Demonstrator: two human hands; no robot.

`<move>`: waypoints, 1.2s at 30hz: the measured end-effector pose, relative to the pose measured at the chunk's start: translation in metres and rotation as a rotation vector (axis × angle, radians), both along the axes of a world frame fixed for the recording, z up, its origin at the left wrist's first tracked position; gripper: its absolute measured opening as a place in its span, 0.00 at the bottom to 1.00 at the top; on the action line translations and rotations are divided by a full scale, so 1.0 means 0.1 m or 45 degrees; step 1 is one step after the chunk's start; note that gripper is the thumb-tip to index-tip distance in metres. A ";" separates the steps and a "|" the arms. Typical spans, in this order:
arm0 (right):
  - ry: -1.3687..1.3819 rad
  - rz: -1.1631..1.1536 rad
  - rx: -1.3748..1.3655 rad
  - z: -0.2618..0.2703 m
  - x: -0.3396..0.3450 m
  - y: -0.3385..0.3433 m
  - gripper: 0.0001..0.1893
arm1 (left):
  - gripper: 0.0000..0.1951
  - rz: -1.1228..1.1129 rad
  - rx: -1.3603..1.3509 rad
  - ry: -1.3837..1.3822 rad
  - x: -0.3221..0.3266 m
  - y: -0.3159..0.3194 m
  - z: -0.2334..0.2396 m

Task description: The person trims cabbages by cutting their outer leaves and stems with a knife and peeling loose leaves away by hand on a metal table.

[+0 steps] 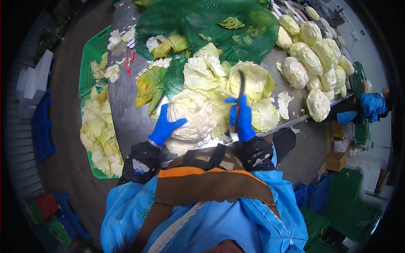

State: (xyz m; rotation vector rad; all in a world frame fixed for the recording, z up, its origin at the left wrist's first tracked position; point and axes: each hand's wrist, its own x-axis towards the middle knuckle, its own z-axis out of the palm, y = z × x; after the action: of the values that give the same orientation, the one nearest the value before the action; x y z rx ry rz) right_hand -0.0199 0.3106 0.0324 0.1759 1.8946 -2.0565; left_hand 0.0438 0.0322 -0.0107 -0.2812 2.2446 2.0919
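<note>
My left hand [167,126], in a blue glove, grips the left side of a pale cabbage head [191,118], its thumb across the face turned towards me. In my gloved right hand [243,118] is a knife with a dark curved blade [242,83], pointing away from me and apart from the cabbage. Loose cabbage leaves [205,71] lie heaped behind and to the right of the head. A large cupped leaf [250,80] sits behind the blade. Yellowed outer leaves [151,85] rest left of the heap.
Green mesh netting [202,22] covers the far part of the metal table [126,117]. Trimmed cabbages [316,57] are piled at the right. Green crates [86,72] with leaves [98,132] stand off the left edge. A red strip [129,63] lies nearby. Another person [373,106] is at far right.
</note>
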 end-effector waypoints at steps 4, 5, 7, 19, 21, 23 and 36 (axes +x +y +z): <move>0.856 0.244 0.540 0.38 -0.05 -0.15 0.36 | 0.48 -0.133 -0.212 0.198 -0.01 0.03 -0.03; 1.021 0.325 0.637 0.54 0.00 -0.27 0.40 | 0.48 -0.152 -0.242 0.200 0.03 0.02 0.01; 1.140 0.625 0.974 0.59 -0.03 -0.35 0.41 | 0.50 -0.205 -0.300 0.212 0.08 0.03 0.09; 0.843 0.138 1.256 0.07 -0.61 0.05 0.13 | 0.58 -0.388 -0.188 0.404 0.10 0.17 0.30; 0.727 0.036 1.412 -0.18 -0.71 0.22 0.14 | 0.57 -0.394 -0.140 0.445 0.11 0.17 0.29; 0.629 0.024 1.434 -0.13 -0.60 0.23 0.19 | 0.57 -0.277 -0.086 0.455 0.10 0.03 0.13; 0.398 0.154 0.211 0.65 0.18 0.01 0.19 | 0.35 -1.035 2.745 -0.037 -0.20 0.08 0.78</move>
State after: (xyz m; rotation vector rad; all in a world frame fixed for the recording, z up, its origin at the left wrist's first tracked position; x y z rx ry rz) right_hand -0.0017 0.3115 0.0970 -0.2295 2.1990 -1.9363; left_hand 0.0235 0.0400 0.0670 0.5675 -0.6711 2.3358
